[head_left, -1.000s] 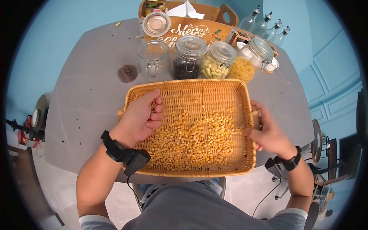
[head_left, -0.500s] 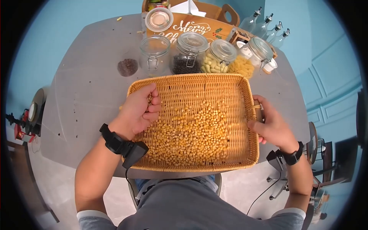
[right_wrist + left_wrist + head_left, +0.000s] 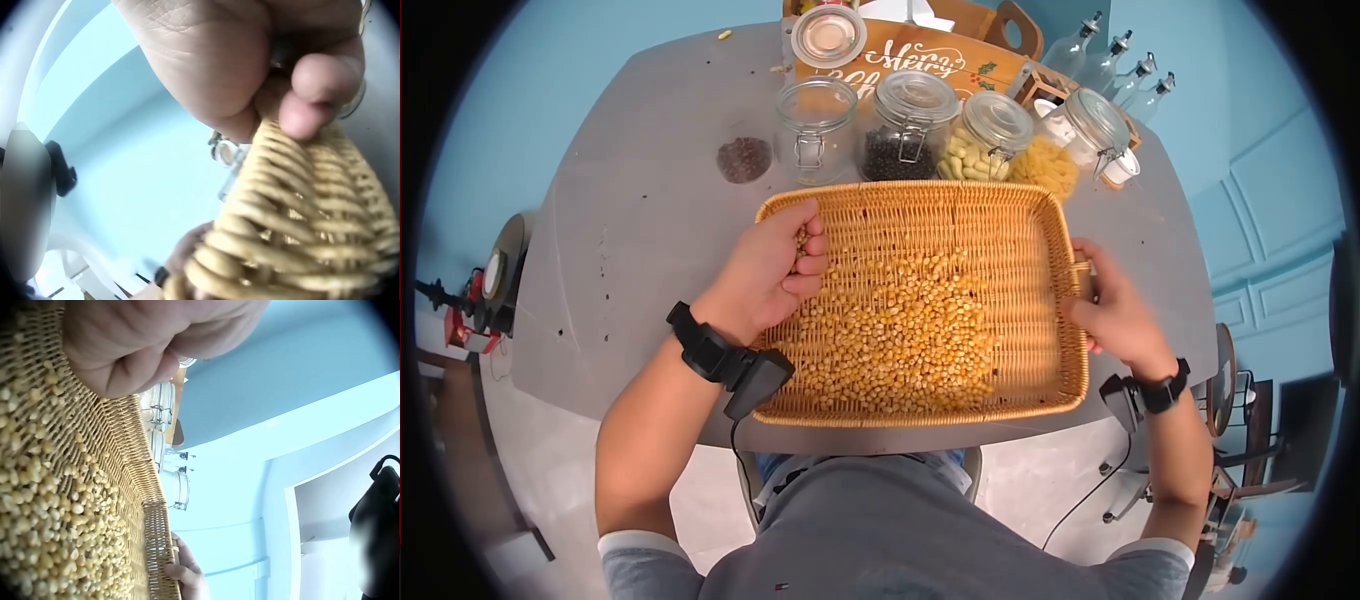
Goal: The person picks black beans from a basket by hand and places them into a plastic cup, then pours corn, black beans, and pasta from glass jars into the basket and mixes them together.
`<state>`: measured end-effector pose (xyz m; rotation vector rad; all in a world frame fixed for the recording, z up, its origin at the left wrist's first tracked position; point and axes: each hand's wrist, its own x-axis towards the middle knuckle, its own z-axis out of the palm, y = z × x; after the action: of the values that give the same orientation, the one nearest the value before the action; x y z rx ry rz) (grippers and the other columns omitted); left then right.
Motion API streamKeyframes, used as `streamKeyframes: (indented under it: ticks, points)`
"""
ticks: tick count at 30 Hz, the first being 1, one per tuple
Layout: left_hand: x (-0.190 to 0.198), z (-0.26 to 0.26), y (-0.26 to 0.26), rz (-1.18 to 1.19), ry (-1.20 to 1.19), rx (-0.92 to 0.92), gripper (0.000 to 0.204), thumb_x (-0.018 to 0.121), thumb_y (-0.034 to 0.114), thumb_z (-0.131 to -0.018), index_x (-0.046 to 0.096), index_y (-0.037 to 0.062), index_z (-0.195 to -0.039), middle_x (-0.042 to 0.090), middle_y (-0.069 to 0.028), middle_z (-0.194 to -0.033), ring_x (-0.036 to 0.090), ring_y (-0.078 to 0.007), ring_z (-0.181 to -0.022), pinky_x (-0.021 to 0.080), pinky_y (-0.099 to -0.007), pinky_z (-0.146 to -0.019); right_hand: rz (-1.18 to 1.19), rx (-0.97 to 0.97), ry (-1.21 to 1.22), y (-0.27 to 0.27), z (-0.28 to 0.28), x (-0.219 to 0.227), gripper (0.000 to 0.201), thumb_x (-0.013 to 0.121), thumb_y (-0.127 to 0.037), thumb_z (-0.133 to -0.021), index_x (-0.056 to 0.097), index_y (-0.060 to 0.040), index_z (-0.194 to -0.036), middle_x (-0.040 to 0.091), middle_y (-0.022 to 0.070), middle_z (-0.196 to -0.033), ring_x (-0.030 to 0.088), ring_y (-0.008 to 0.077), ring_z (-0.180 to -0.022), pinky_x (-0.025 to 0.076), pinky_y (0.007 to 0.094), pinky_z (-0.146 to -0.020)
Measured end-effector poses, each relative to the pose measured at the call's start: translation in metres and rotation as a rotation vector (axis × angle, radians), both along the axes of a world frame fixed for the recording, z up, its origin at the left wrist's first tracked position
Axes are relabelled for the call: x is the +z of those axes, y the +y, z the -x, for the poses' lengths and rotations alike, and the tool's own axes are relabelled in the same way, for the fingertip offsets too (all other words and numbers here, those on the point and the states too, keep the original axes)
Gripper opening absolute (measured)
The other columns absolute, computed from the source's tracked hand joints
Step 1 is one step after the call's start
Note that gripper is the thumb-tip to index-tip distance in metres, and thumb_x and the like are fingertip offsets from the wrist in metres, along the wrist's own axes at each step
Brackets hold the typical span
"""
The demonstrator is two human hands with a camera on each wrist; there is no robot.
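A shallow rectangular wicker basket (image 3: 1025, 240) holds a layer of yellow corn kernels (image 3: 900, 335), heaped toward its near and left parts. My left hand (image 3: 772, 262) is curled at the basket's left side, and a few kernels show between its thumb and fingers. In the left wrist view this fist (image 3: 144, 344) hangs over the woven bottom. On the opposite side my right hand (image 3: 1120, 312) grips the basket by its right rim and handle, thumb on the inner side. The right wrist view shows its fingertips (image 3: 303, 125) pinching the woven rim (image 3: 269, 206).
Beyond the basket stand an open glass jar (image 3: 815, 130), a jar of dark beans (image 3: 905, 135), a jar of pale yellow pieces (image 3: 983, 140) and a tipped jar with pasta (image 3: 1045, 165). A dark heap (image 3: 744, 160) lies left of them on the grey table (image 3: 650, 230). Glass bottles (image 3: 1105, 60) stand behind.
The kernels have slid leftward, away from the basket's right wall, where more bare weave shows. Both hands keep their places on the basket. The head view has shifted slightly.
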<state>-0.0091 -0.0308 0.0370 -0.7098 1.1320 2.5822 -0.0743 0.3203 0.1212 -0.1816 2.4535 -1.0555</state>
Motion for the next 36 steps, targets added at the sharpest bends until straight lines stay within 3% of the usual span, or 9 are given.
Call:
streamKeyframes:
  ticks: [5,7,11,13,19,24,25,27,36]
  points:
    - [-0.001,0.000,-0.001,0.013,0.001,0.002,0.022,0.048,0.028,-0.101,0.047,0.0110,-0.087,0.045,0.0000,-0.073,0.038,-0.0076,-0.055,0.025,-0.0199,-0.039,0.163,-0.008,0.088,0.003,-0.004,-0.001,0.067,0.061,-0.003,-0.084,0.036,-0.0060,-0.145,0.058,0.0013,-0.068,0.052,0.0083,-0.045,0.040,0.0232,-0.038]
    - [0.007,-0.001,0.004,0.021,-0.024,0.010,0.023,0.048,0.028,-0.102,0.046,0.0116,-0.086,0.044,0.0009,-0.073,0.037,-0.0063,-0.054,0.025,-0.0183,-0.038,-0.050,0.006,0.039,0.005,-0.004,-0.001,0.067,0.059,0.000,-0.083,0.036,-0.0064,-0.145,0.060,0.0024,-0.073,0.048,0.0071,-0.044,0.037,0.0232,-0.037]
    - [0.001,-0.002,0.003,0.008,-0.017,0.012,0.022,0.048,0.029,-0.101,0.047,0.0116,-0.088,0.046,0.0002,-0.073,0.039,-0.0075,-0.055,0.025,-0.0198,-0.039,0.226,-0.012,0.080,0.012,0.002,-0.009,0.069,0.061,-0.003,-0.083,0.034,-0.0044,-0.146,0.061,0.0059,-0.076,0.053,0.0085,-0.048,0.041,0.0235,-0.040]
    - [-0.003,0.001,0.007,-0.001,-0.025,-0.009,0.022,0.049,0.029,-0.101,0.047,0.0116,-0.088,0.046,0.0002,-0.073,0.039,-0.0076,-0.056,0.025,-0.0197,-0.039,-0.063,0.045,0.023,0.016,0.006,-0.023,0.071,0.062,-0.007,-0.084,0.031,-0.0032,-0.148,0.060,0.0067,-0.076,0.055,0.0097,-0.049,0.044,0.0243,-0.042]
    - [0.001,0.016,0.042,-0.087,-0.028,-0.059,0.022,0.048,0.029,-0.102,0.047,0.0123,-0.087,0.046,0.0008,-0.073,0.039,-0.0068,-0.055,0.026,-0.0186,-0.038,-0.137,0.100,-0.024,0.027,0.013,-0.058,0.075,0.064,-0.012,-0.086,0.027,-0.0017,-0.150,0.064,0.0128,-0.082,0.063,0.0174,-0.060,0.051,0.0298,-0.053]
    - [-0.010,0.027,0.066,-0.174,-0.009,-0.087,0.022,0.047,0.028,-0.102,0.047,0.0128,-0.087,0.045,0.0014,-0.073,0.038,-0.0059,-0.055,0.027,-0.0177,-0.038,-0.384,0.430,0.840,0.006,-0.017,-0.051,0.037,0.068,-0.004,-0.078,0.060,0.0004,-0.114,0.063,0.0203,-0.104,0.062,0.0389,-0.096,0.051,0.0425,-0.082]
    - [-0.014,0.028,0.068,-0.195,-0.010,-0.091,0.022,0.048,0.028,-0.102,0.047,0.0128,-0.086,0.045,0.0014,-0.073,0.038,-0.0059,-0.055,0.027,-0.0177,-0.038,-0.138,0.524,0.696,0.001,-0.020,-0.059,0.020,0.068,-0.002,-0.076,0.064,0.0008,-0.096,0.063,0.0169,-0.096,0.062,0.0393,-0.089,0.052,0.0448,-0.079]
    - [-0.019,0.028,0.071,-0.219,-0.015,-0.105,0.023,0.048,0.029,-0.102,0.047,0.0128,-0.086,0.045,0.0015,-0.073,0.038,-0.0059,-0.055,0.027,-0.0177,-0.038,-0.029,0.628,0.499,-0.008,-0.030,-0.075,0.015,0.066,-0.001,-0.078,0.064,0.0006,-0.092,0.062,0.0163,-0.088,0.062,0.0382,-0.084,0.052,0.0448,-0.074]
    - [-0.029,0.027,0.065,-0.227,0.004,-0.105,0.025,0.049,0.030,-0.102,0.048,0.0131,-0.084,0.044,0.0017,-0.072,0.038,-0.0059,-0.055,0.027,-0.0174,-0.038,-0.193,0.772,0.437,-0.021,-0.024,-0.096,0.010,0.068,-0.003,-0.080,0.064,0.0000,-0.088,0.059,0.0153,-0.082,0.062,0.0366,-0.079,0.051,0.0444,-0.070]
